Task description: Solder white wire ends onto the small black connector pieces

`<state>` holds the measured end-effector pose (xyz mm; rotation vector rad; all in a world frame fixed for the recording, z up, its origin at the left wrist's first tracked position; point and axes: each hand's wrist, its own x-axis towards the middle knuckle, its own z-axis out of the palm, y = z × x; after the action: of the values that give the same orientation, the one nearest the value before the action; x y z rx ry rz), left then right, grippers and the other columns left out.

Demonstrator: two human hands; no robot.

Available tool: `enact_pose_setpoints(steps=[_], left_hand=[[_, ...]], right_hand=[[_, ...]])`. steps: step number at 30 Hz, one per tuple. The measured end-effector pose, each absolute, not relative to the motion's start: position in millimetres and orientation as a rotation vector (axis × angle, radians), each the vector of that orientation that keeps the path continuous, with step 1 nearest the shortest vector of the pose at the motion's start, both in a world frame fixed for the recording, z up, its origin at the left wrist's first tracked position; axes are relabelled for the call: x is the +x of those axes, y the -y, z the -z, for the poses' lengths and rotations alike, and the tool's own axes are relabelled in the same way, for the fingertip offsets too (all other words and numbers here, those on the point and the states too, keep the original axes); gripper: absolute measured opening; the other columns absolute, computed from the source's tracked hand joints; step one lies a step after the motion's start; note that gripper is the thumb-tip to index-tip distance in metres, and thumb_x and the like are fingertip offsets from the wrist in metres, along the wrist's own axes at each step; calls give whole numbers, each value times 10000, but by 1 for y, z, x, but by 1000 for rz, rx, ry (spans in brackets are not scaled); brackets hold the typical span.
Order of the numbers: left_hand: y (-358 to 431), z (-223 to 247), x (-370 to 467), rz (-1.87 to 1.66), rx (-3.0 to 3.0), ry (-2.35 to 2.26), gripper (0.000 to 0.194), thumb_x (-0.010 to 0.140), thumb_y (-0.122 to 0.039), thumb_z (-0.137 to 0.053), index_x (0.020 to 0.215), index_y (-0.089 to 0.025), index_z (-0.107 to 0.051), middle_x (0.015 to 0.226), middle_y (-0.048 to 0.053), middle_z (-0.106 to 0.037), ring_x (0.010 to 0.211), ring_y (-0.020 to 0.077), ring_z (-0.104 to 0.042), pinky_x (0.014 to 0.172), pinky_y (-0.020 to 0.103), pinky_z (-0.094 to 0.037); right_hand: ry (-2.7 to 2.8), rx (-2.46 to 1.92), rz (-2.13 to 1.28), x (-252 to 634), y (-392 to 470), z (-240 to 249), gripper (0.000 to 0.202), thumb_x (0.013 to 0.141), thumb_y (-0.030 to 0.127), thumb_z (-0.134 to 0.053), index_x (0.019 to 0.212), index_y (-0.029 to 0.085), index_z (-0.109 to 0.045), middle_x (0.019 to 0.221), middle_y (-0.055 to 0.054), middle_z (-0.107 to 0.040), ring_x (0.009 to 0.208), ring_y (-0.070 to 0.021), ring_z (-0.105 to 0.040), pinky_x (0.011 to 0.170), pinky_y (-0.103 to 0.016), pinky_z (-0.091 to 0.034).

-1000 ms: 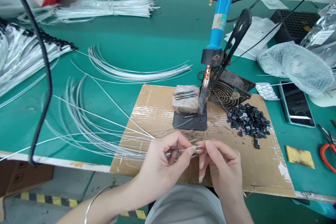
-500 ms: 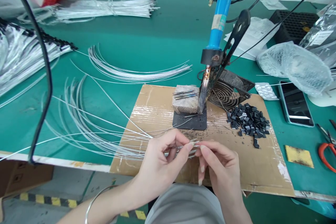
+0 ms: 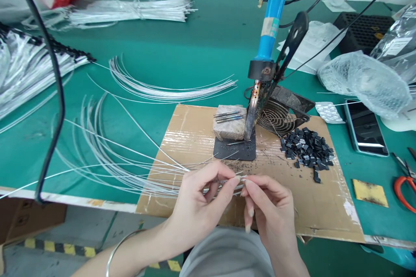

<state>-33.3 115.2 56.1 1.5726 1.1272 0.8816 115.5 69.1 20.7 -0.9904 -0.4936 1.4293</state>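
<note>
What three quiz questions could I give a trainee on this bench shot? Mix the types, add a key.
1. Multiple choice: What runs into the grasp of the left hand?
A) a folded paper sheet
B) thin white cables
C) a strip of bubble wrap

2. True or false: The pile of small black pieces lies on the cardboard sheet, to the right of the soldering iron as pictured.

3. Fill in the blank: The iron's metal tip points ____, beside the grey-white block.

Key: 1 B; 2 true; 3 down.
</note>
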Motion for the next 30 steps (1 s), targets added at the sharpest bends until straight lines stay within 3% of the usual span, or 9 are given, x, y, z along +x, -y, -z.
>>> enact_pose_setpoints(steps=[7,17,30], left_hand=[[-116,-56,-30,-892,1632,-1146,149,960,-196,-619,819,-194,-670,648,-35,-603,508,84,-446,455,201,-355],[-119,-63,-32,-897,1781,-1134,173,926,-127,-636,769,-195,-656,571,-94,-413,481,58,-295,415,188,-222],[-116,-52,-29,-961,1797,-1217,164,943,-163,-639,786,-199,-667,598,-59,-554,508,78,-395,462,200,-320]], right_hand=[[446,-950,-1458,114,-70,-21,76,876,330,-843,889,256,-857,708,4,-755,398,-51,-569,355,-113,-525],[433,-926,-1597,127,-76,-26,139,817,347,-881,779,219,-844,628,6,-728,326,-45,-525,303,-99,-461],[375,-914,-1557,119,-78,-28,150,789,363,-901,812,219,-863,623,6,-711,368,-30,-501,316,-83,-462]])
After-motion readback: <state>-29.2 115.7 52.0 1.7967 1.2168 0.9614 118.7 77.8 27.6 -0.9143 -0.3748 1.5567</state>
